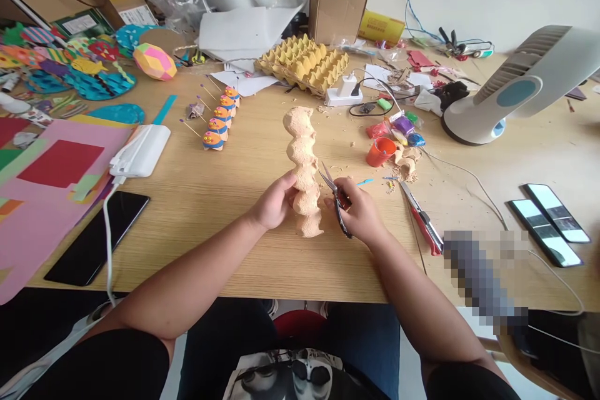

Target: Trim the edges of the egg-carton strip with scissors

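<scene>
A long strip of egg carton (302, 150), covered in a rough peach-coloured layer, stands out in front of me over the table, its several humps in a row. My left hand (276, 200) grips it along the left side with thumb and fingers. In my right hand (359, 209) is a pair of scissors (339, 203) with dark handles. The blades are slightly apart, pointing up and left beside the strip's right edge. Peach-coloured crumbs lie on the wood around the strip.
Behind the strip lie yellow egg trays (304, 65) and a power adapter (344, 92). An orange cup (380, 151), a utility knife (424, 222) and a white fan (506, 90) are on the right. A finished caterpillar figure (220, 119), power bank (143, 150) and phone (98, 237) lie left.
</scene>
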Available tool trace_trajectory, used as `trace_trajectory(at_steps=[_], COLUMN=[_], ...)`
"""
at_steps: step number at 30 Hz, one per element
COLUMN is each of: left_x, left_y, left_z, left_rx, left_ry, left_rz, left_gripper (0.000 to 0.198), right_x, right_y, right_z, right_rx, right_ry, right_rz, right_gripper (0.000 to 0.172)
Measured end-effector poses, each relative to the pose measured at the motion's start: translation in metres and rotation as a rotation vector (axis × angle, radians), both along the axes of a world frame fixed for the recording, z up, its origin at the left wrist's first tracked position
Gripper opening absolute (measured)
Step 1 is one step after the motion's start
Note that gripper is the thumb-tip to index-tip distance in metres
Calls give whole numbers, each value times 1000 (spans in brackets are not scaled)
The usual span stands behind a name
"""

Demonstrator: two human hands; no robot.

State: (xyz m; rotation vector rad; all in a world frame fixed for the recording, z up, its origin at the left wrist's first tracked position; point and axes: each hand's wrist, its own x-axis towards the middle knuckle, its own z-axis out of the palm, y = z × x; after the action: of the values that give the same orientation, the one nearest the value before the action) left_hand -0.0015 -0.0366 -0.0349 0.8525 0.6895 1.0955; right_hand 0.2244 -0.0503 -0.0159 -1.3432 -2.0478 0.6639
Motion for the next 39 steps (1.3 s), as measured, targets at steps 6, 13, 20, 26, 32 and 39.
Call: trace_trajectory(at_steps=[6, 13, 20, 26, 32, 39], left_x=[1, 0, -1, -1, 0, 0], left_y=[-2, -2, -3, -4, -5, -5], left_z=[-4, -7, -9, -10, -10, -12], left_rx=[161, 219, 238, 235, 248, 270], left_ry=[84, 148, 158, 147, 205, 223], left_rz=[29, 27, 45, 18, 30, 16], left_gripper=[55, 54, 51, 52, 55, 53], right_x=[-3, -3, -4, -5, -5, -5], right_y=[-1, -3, -4, -7, -9, -10], right_z=[-3, 0, 1, 6, 9, 7], right_rx=[-13, 39, 29, 29, 42, 5], right_ry=[-17, -110, -102, -150, -216, -164], right_rz=[-51, -120, -130, -139, -127, -98], right_gripper=[38, 34, 31, 29, 28, 33])
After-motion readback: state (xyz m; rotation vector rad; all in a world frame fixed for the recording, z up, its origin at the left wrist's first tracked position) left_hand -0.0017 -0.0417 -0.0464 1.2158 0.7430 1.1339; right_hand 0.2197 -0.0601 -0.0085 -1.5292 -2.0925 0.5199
